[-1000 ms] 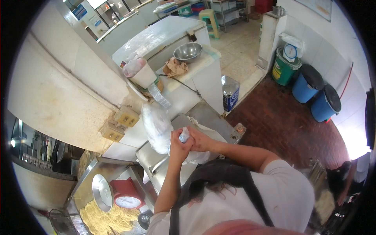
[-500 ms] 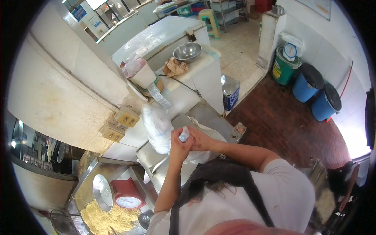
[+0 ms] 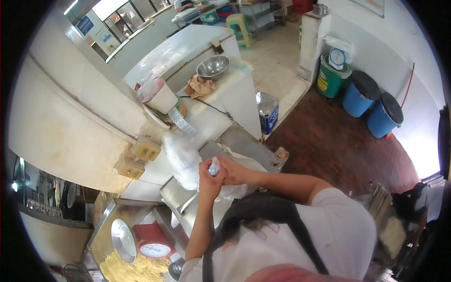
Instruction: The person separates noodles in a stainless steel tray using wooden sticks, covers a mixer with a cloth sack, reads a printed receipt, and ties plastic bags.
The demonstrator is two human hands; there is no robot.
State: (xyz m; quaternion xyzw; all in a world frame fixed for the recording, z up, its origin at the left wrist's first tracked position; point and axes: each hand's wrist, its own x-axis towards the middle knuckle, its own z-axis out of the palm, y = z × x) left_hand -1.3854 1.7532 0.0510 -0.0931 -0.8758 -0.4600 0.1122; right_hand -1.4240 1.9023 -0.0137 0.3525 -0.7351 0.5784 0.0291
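Observation:
My left hand (image 3: 210, 182) and my right hand (image 3: 235, 173) are pressed together, fingers closed around the gathered neck of a clear plastic bag (image 3: 214, 166). A bluish-white tip of it pokes up between the thumbs, and pale plastic shows below my hands; its contents are hidden. Just left of my hands is a bulky bundle of translucent white plastic (image 3: 180, 160); whether it joins the held bag I cannot tell. Beneath them lies a metal worktop (image 3: 174, 193) with a pale cloth or sheet (image 3: 244, 160) on it.
At lower left, a red dial scale (image 3: 151, 237) with a metal pan (image 3: 124, 240) stands by yellow noodles (image 3: 134, 268) in a metal tray. A steel bowl (image 3: 213, 67) and crumpled brown paper (image 3: 200, 86) sit on the counter ahead. Lidded blue bins (image 3: 357, 99) line the right wall.
The camera view has shifted slightly, so the surroundings sit a little further left. Both hands stay clasped on the plastic bag's neck, with little visible change in grip.

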